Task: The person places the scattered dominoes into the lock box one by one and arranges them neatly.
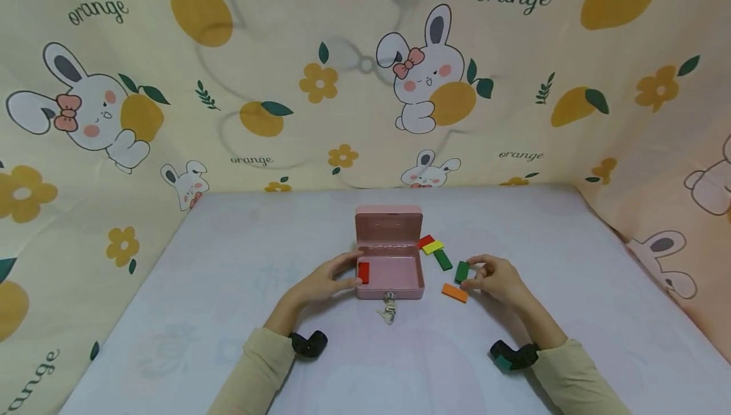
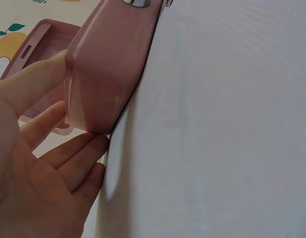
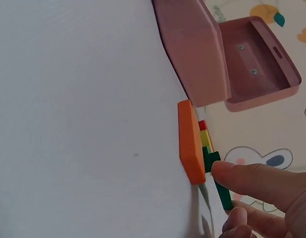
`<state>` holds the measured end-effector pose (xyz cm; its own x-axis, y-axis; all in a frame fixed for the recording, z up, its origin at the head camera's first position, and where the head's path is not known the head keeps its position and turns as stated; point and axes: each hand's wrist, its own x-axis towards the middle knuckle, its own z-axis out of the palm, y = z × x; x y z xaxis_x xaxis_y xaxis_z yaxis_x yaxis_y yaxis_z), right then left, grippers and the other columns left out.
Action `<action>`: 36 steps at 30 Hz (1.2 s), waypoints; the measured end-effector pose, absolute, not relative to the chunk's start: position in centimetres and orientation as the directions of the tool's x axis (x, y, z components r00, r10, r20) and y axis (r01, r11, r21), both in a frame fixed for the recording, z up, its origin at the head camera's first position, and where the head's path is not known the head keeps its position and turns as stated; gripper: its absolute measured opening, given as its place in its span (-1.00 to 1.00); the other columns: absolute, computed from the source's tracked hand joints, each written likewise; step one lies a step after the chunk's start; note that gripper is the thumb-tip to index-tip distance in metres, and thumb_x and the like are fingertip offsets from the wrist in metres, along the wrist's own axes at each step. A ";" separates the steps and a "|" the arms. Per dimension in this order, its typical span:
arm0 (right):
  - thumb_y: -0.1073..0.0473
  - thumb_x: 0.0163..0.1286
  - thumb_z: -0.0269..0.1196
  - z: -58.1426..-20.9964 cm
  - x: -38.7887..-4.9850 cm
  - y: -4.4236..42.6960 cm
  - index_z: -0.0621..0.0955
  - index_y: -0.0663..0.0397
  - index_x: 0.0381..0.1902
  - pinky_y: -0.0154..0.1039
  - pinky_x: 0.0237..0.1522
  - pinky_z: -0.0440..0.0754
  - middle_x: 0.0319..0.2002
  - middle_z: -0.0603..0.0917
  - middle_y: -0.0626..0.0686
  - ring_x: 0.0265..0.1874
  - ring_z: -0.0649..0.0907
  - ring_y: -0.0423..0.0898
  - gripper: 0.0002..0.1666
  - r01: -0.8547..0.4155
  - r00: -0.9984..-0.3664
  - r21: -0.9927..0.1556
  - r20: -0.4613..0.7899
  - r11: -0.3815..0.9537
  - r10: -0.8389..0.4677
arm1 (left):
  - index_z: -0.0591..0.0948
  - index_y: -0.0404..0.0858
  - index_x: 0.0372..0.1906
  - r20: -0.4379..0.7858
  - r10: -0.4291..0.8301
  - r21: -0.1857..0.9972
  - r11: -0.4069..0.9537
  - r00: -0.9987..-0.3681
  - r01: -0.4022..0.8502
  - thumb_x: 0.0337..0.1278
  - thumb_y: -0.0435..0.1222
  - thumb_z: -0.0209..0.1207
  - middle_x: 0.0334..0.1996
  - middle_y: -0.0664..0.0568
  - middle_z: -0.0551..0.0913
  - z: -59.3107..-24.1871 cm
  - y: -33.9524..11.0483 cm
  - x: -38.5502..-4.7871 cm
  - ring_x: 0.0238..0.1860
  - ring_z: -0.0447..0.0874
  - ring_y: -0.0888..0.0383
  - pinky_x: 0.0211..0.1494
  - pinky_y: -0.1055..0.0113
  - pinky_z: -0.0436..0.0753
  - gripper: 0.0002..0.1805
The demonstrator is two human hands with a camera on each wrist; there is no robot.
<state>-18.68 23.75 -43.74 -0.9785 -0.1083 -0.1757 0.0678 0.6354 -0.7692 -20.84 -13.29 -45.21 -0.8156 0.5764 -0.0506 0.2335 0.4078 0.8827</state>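
Observation:
A pink metal box [image 1: 390,293] stands on the white table with its lid [image 1: 389,228] raised. Inside it, against the left wall, lies a red block [image 1: 363,273]. My left hand [image 1: 328,280] rests on the box's left side, fingers fairly straight, as the left wrist view [image 2: 48,163] also shows. To the right of the box, my right hand [image 1: 498,278] pinches a green block [image 1: 462,272] between thumb and fingers. Just beside that hand an orange block [image 1: 454,293] lies on the table; it looks large in the right wrist view [image 3: 190,144].
Right of the box, a second red block [image 1: 426,241], a yellow block [image 1: 433,247] and another green block [image 1: 442,259] lie close together. A key [image 1: 389,313] hangs at the box's front lock. Behind the table hangs a cloth [image 1: 354,129] printed with rabbits and oranges.

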 end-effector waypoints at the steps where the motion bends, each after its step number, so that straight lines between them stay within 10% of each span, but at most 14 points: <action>1: 0.14 0.14 0.43 -43.6 -18.7 23.7 0.47 0.32 0.15 -0.39 -0.50 0.32 -0.58 0.46 -0.11 -0.55 0.40 -0.22 -0.33 0.061 -0.979 -0.768 -0.171 0.638 -0.112 | 0.20 -0.17 0.47 -0.057 0.577 0.893 0.395 -0.815 0.217 0.26 -0.08 0.19 0.51 -0.15 0.17 -45.2 -13.3 -20.9 0.52 0.12 -0.17 0.57 -0.13 0.13 -0.25; 36: 0.19 0.17 0.40 -41.3 -20.4 19.1 0.50 0.21 0.16 -0.44 -0.53 0.43 -0.49 0.45 0.00 -0.46 0.43 -0.12 -0.41 0.019 -0.975 -0.772 -0.156 0.635 -0.161 | 0.19 -0.15 0.47 -0.071 0.575 0.875 0.427 -0.815 0.225 0.29 -0.17 0.17 0.51 -0.14 0.16 -45.2 -13.2 -21.0 0.53 0.11 -0.13 0.59 -0.11 0.10 -0.29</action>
